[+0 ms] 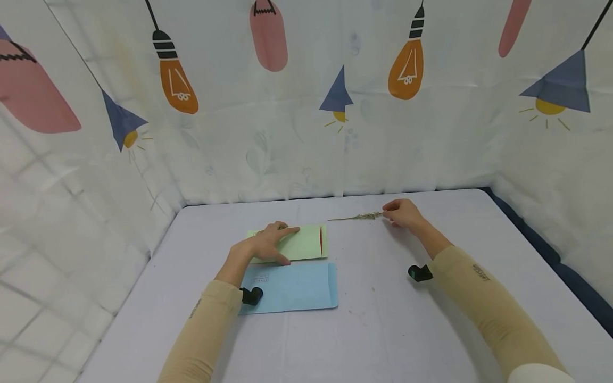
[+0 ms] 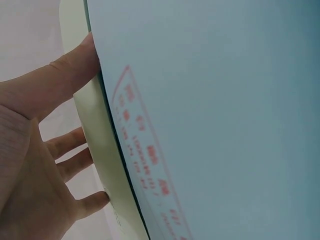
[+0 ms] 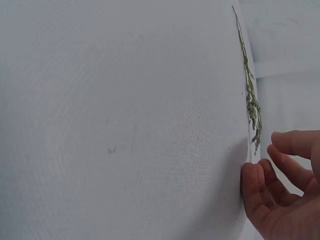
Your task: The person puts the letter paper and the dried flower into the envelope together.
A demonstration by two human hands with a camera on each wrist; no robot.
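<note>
My left hand (image 1: 270,243) spreads over a pale green envelope (image 1: 306,242), fingers on its upper part and thumb at its lower edge. That envelope shows a red sliver near its right end. Directly below lies a light blue envelope (image 1: 297,287), with red printing visible in the left wrist view. At the back of the table a thin dried plant sprig (image 1: 361,216) lies lengthwise, its stem pointing left. My right hand (image 1: 403,214) is at the sprig's bushy right end. In the right wrist view, thumb and fingers are apart beside the sprig's tip (image 3: 256,142).
A white cloth covers the table (image 1: 373,330). Behind it hangs a white curtain (image 1: 297,154) printed with lamps and bulbs. Each wrist carries a small black camera, one at the left (image 1: 252,296) and one at the right (image 1: 420,273).
</note>
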